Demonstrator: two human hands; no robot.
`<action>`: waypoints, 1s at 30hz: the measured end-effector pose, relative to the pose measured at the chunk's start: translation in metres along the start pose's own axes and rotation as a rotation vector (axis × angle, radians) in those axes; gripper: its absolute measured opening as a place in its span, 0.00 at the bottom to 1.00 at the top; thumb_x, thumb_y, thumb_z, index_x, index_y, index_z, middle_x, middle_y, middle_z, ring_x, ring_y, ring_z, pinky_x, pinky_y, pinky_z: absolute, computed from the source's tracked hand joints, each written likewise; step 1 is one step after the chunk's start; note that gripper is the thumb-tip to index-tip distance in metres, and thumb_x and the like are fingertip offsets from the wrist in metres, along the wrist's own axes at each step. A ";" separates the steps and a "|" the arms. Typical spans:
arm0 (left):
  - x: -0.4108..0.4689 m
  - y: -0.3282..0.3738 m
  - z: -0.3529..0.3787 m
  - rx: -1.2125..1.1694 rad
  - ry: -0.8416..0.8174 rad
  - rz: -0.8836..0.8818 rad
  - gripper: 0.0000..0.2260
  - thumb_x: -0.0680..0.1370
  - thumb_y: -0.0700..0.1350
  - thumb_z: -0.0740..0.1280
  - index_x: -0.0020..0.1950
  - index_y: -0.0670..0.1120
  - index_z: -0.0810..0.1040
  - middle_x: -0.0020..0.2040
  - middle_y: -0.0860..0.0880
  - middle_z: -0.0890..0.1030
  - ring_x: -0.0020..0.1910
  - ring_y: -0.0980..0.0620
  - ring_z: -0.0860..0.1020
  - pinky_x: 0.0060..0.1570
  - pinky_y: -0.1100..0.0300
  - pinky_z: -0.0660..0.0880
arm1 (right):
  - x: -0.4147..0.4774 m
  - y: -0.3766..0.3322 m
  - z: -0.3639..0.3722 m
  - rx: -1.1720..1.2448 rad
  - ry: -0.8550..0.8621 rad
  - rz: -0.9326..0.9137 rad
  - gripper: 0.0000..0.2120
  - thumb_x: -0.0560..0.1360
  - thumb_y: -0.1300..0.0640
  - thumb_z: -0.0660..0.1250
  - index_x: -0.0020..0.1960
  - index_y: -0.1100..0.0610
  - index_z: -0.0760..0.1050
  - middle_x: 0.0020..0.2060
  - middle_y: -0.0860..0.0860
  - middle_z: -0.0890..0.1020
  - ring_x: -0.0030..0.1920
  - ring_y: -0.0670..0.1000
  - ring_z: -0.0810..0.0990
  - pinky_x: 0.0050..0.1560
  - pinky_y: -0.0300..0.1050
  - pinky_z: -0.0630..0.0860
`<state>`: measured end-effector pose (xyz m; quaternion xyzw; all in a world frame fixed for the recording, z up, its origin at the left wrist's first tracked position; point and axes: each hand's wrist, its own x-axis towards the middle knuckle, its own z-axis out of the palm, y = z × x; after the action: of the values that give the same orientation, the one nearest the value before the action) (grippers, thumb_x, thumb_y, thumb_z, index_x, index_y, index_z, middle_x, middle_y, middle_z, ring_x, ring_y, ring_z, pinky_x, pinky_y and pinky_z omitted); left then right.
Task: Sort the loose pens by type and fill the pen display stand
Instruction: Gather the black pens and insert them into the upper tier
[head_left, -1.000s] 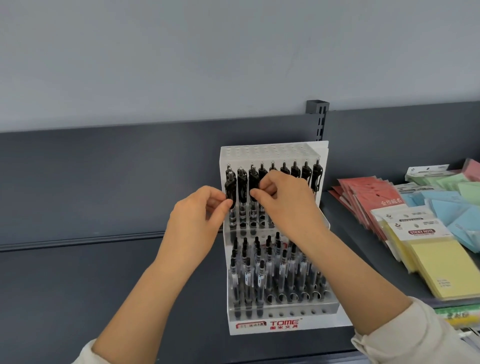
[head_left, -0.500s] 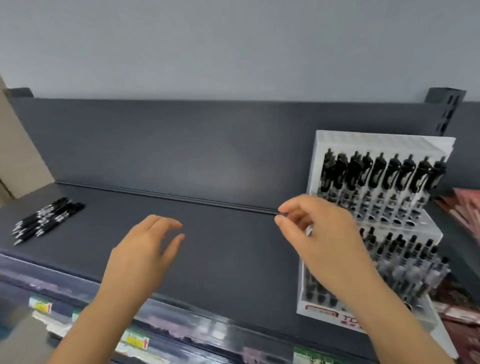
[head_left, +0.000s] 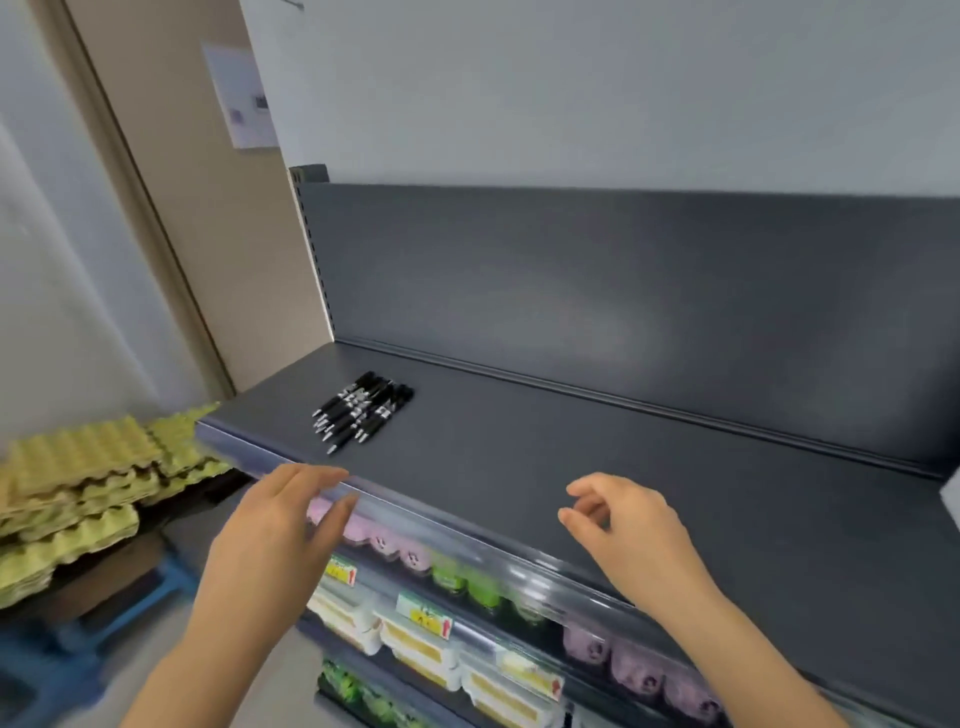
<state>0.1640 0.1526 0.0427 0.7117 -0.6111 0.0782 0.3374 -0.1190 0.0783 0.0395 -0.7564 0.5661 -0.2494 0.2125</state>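
A bunch of several loose black pens (head_left: 363, 410) lies on the dark grey shelf (head_left: 597, 483), near its left end. My left hand (head_left: 275, 535) hovers over the shelf's front edge, below and left of the pens, fingers relaxed and holding nothing. My right hand (head_left: 628, 535) hangs above the shelf's front part, well right of the pens, fingers loosely curled and empty. Only a white sliver of the pen display stand (head_left: 953, 496) shows at the right border.
Stacked egg cartons (head_left: 88, 499) sit at the left on blue crates (head_left: 57, 660). Below the shelf, lower shelves hold packaged goods (head_left: 426, 639) with price tags. A beige wall panel (head_left: 208, 208) stands behind the shelf's left end.
My view has swung left, away from the display stand toward the loose pens. Both hands left the stand's top pen row and moved left with nothing in them.
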 end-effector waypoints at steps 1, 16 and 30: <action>0.004 -0.015 -0.004 0.001 -0.001 0.010 0.09 0.72 0.43 0.72 0.51 0.48 0.80 0.43 0.55 0.76 0.40 0.51 0.77 0.39 0.54 0.75 | 0.007 -0.012 0.012 0.004 -0.009 -0.006 0.11 0.76 0.48 0.64 0.57 0.47 0.74 0.43 0.39 0.78 0.46 0.41 0.76 0.51 0.43 0.75; 0.109 -0.145 0.039 0.033 -0.121 -0.082 0.12 0.75 0.48 0.69 0.56 0.46 0.79 0.51 0.50 0.80 0.51 0.49 0.78 0.49 0.51 0.76 | 0.154 -0.091 0.117 0.049 -0.104 -0.022 0.16 0.75 0.47 0.64 0.61 0.50 0.73 0.44 0.40 0.78 0.51 0.47 0.77 0.56 0.51 0.74; 0.191 -0.200 0.095 0.027 -0.364 -0.104 0.22 0.77 0.56 0.63 0.67 0.47 0.71 0.62 0.49 0.75 0.63 0.49 0.71 0.62 0.56 0.69 | 0.251 -0.118 0.192 -0.096 -0.190 0.147 0.24 0.76 0.42 0.61 0.64 0.58 0.69 0.52 0.50 0.80 0.53 0.53 0.78 0.50 0.48 0.75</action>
<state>0.3659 -0.0533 -0.0060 0.7492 -0.6235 -0.0610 0.2151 0.1476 -0.1242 -0.0057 -0.7422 0.6088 -0.1331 0.2464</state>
